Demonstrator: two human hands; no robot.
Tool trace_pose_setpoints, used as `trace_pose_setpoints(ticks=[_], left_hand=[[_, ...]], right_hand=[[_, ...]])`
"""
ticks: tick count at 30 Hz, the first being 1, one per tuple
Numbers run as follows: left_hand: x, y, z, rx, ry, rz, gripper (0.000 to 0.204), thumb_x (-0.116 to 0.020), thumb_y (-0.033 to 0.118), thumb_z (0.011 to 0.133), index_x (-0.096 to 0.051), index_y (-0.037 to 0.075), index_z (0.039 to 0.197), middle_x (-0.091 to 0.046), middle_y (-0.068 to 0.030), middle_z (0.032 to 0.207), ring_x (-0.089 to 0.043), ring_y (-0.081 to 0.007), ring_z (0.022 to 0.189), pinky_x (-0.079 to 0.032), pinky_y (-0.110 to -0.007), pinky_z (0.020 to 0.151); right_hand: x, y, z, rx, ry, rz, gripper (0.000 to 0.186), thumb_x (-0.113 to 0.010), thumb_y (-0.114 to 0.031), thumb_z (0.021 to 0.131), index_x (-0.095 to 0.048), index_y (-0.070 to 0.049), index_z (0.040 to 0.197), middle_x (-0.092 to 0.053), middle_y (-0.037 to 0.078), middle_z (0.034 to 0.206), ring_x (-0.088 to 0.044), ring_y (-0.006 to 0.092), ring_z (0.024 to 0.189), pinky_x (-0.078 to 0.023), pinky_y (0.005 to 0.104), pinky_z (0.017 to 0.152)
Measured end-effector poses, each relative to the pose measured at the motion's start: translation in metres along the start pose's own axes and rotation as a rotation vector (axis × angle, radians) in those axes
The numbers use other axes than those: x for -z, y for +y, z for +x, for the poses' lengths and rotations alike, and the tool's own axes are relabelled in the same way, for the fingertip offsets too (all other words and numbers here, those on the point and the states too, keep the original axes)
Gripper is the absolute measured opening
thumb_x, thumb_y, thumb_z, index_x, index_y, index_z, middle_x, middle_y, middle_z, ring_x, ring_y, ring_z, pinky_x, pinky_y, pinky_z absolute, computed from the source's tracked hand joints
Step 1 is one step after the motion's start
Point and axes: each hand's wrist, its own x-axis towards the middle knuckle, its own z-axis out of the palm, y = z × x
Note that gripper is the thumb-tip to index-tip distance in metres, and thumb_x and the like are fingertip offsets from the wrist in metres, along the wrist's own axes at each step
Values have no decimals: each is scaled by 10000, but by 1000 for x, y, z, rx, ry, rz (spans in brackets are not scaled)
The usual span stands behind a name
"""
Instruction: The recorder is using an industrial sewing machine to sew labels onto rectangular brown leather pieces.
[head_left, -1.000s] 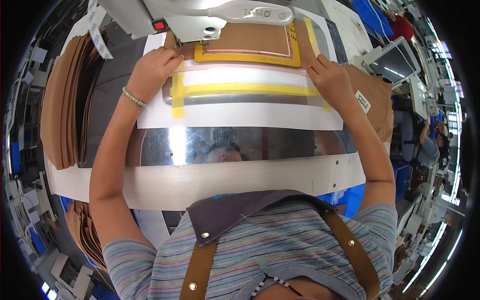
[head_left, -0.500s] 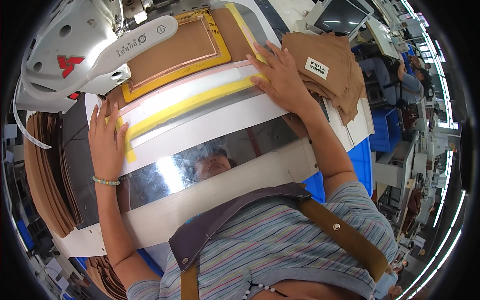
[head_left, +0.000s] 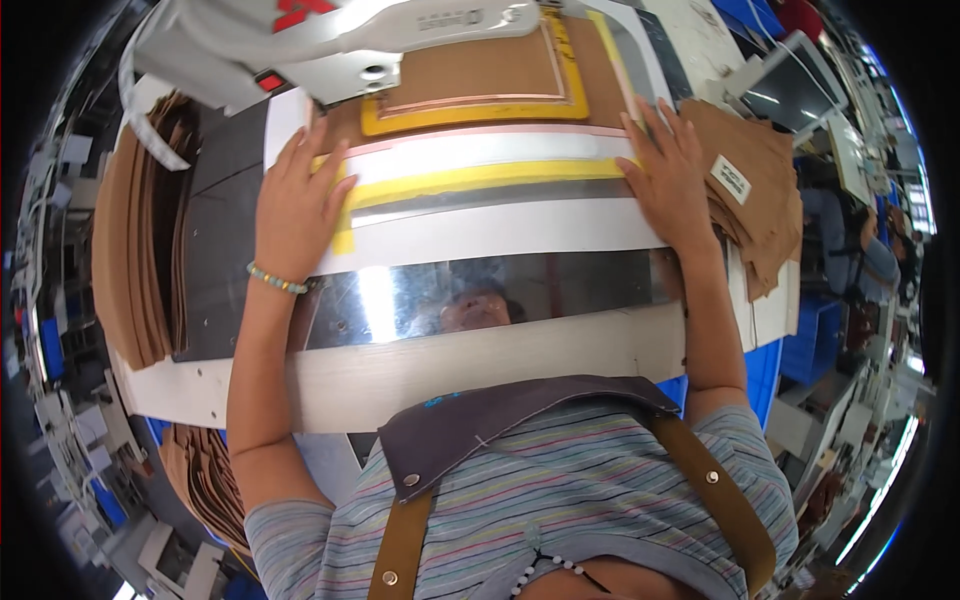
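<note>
Here, brown panel (head_left: pixel 470 75) in the head view: flat inside and around a yellow frame (head_left: pixel 480 112), its left part near the white machine head (head_left: pixel 325 75).
White sheet (head_left: pixel 490 230): on the near side of the frame, crossed by yellow tape (head_left: pixel 490 172), overlapping a shiny metal plate (head_left: pixel 570 285) on the desk (head_left: pixel 490 362).
Left hand (head_left: pixel 300 205): palm down, fingers loosely apart at the sheet's left end, gripping nothing.
Right hand (head_left: pixel 672 180): likewise spread at the right end, thumb by the tape, nothing grasped.
Step in hand: apparently steadying or lining up the layered panel and frame.
Next move: probably calls for even pressure from both sides, fingertips clear of the machine head.
</note>
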Motion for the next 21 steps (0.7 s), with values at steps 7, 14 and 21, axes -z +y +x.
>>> trace_pose_setpoints(ticks=[7, 14, 21], left_hand=[[2, -1, -5, 63, -13, -59, 449, -764, 236, 951, -704, 98, 1374, -581, -163, 1533, -573, -367, 1373, -500, -446, 1107], [8, 0, -11, 134, -62, 36, 468, -764, 264, 957, -691, 55, 1369, -549, -152, 1572, -567, -366, 1379, -499, -444, 1110], [8, 0, -6, 128, -66, -11, 472, -758, 272, 963, -692, 46, 1371, -556, -153, 1565, -579, -348, 1366, -496, -438, 1114]], right_hand=[[-3, 3, 1, 13, -66, 134, 501, -544, -389, 1095, -618, -88, 1489, -473, 117, 1639, -309, 352, 1580, -209, 593, 1283], [0, 1, 0, 6, -65, 97, 484, -554, -373, 1092, -632, -88, 1474, -479, 115, 1636, -314, 349, 1579, -212, 575, 1287], [-4, 4, -2, 14, -34, 104, 473, -576, -356, 1081, -639, -90, 1468, -509, 103, 1615, -335, 341, 1569, -237, 570, 1275]])
